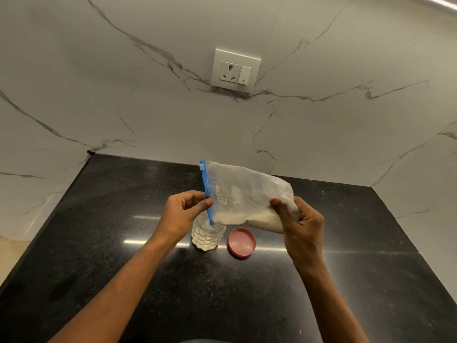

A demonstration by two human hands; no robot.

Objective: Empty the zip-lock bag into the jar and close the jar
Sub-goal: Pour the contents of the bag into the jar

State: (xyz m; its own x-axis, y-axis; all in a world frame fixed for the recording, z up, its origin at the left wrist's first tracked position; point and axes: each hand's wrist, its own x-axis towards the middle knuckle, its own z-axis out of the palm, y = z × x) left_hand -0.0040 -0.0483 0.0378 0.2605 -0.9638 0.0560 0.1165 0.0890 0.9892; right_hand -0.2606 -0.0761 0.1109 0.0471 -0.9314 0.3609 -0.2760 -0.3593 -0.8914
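Observation:
A clear zip-lock bag (243, 194) with a blue zip strip and a handwritten label hangs sideways above the counter, white powder settled along its lower side. My left hand (184, 214) pinches the zip strip at the bag's left end. My right hand (300, 226) grips the bag's right end. Below the zip end stands a clear glass jar (206, 237) with a scale pattern, lidless and holding white powder; the bag and my left hand hide its mouth. The red lid (241, 242) lies upturned on the counter just right of the jar.
The black speckled counter (103, 243) runs from the marble wall toward me. A white socket with a switch (235, 70) sits on the wall above. The counter's left edge (37, 233) slants down to the left, its right side meeting marble.

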